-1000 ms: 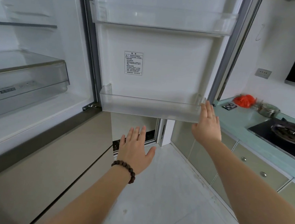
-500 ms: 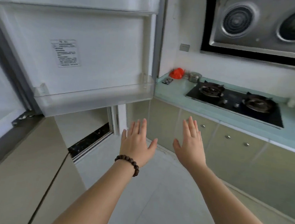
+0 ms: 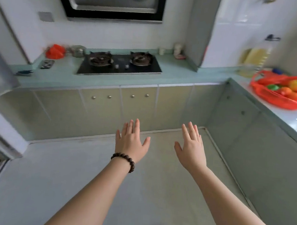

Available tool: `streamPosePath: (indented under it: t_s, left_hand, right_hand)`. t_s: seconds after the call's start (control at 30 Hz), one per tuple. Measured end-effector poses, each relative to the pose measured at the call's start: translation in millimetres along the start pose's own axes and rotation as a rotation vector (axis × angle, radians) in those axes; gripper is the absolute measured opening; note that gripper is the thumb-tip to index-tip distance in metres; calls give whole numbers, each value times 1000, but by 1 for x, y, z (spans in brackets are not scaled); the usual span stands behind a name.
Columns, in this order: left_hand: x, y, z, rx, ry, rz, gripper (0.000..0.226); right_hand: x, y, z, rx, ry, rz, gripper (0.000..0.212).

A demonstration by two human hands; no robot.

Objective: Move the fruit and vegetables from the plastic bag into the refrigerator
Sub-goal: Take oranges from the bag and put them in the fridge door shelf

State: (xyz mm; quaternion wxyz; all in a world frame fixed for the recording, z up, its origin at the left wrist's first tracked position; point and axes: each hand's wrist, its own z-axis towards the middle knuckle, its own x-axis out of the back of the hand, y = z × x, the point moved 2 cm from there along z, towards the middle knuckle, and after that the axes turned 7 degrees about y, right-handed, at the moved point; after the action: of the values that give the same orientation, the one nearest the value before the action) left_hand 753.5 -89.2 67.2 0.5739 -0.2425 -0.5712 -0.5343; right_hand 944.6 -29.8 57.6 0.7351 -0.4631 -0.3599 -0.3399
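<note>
Both hands hang empty over the pale floor, palms down and fingers spread apart, gripping nothing. The left hand (image 3: 132,143) carries a dark beaded bracelet (image 3: 124,161) at the wrist; the right hand (image 3: 192,149) floats just beside it, the two level with each other and not touching. The red plastic bag (image 3: 281,90) lies on the teal counter (image 3: 183,72) at the far right, well apart from both hands and up to the right of the right hand. Its mouth gapes, and inside show a yellow-red fruit (image 3: 296,85), a green piece (image 3: 272,87) and an orange one (image 3: 285,91); more than that the blur hides. Behind the bag stands a bottle of yellow liquid (image 3: 257,57) against the wall. Far ahead, a black two-burner hob (image 3: 119,63) is set into the counter under a hood (image 3: 112,1), with a smaller red bag (image 3: 55,51) to its left. The edge of the open refrigerator door (image 3: 0,68) cuts in at the left, badly blurred.
</note>
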Motion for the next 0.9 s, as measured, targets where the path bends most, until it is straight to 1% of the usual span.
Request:
streamPosePath:
  t_s: [0.23, 0.4, 0.53, 0.7, 0.9]
  left_hand:
    - [-69, 118, 12, -250, -140, -74, 75]
    - [-110, 200, 35, -418, -185, -87, 77]
    - [-140, 260, 65, -485, -188, -88, 77]
    - [-170, 328, 92, -536, -221, -105, 77]
    - [-203, 384, 134, -585, -247, -108, 77]
  right_hand:
    - [43, 126, -25, -328, 78, -89, 63]
    - [64, 204, -19, -492, 143, -105, 60]
    - [79, 259, 5, -557, 171, -109, 59]
    - [98, 313, 45, -585, 191, -124, 58]
    - [106, 363, 88, -622, 203, -135, 58]
